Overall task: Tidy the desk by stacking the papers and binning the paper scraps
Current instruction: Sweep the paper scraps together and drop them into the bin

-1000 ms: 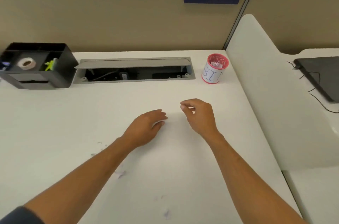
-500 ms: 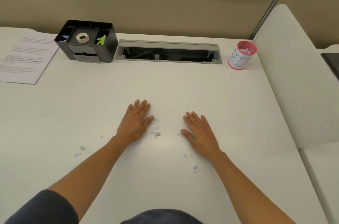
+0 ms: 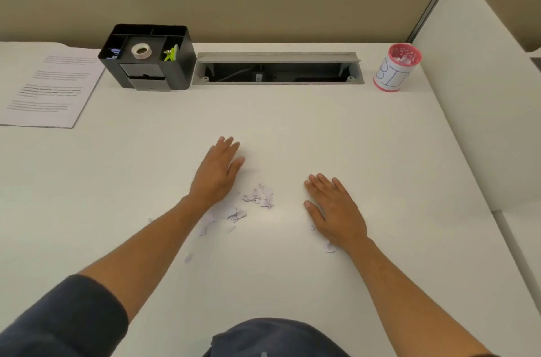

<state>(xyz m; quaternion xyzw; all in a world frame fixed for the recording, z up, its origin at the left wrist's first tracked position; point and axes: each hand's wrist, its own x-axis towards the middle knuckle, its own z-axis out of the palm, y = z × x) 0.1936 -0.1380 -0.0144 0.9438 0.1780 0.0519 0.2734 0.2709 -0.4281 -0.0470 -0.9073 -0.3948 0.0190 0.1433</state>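
So the paper scraps (image 3: pixel 257 199) are sitting in a loose little heap on the white desk (image 3: pixel 292 122), roughly in the middle and a bit toward the near side, right between the two hands. A few strays are scattered off from it: a couple trail along beside the left forearm, and one or two peek out at the near edge of the right hand. The left hand (image 3: pixel 216 172) lies flat on the desk just left of and a bit beyond the heap, fingers straight and close together, holding nothing. The right hand (image 3: pixel 333 210) is flat too, palm down to the right of the heap, fingers stretched out and slightly spread, also not gripping anything. The stack of papers (image 3: pixel 49 84) with printed text is way off at the far left of the desk, well apart from the scraps. Just right of it, against the back wall, there's a black organizer (image 3: pixel 149 64) with a roll of tape (image 3: pixel 141 51) in its middle slot and something bright green in the right slot. Next along is an open gray cable hatch (image 3: pixel 278 68) sunk into the desk. At the far right sits a small pink bin (image 3: pixel 396 68) wrapped in white paper with "BIN" handwritten on it, and it already has scraps inside. A white divider (image 3: pixel 474 93) runs down the right side.
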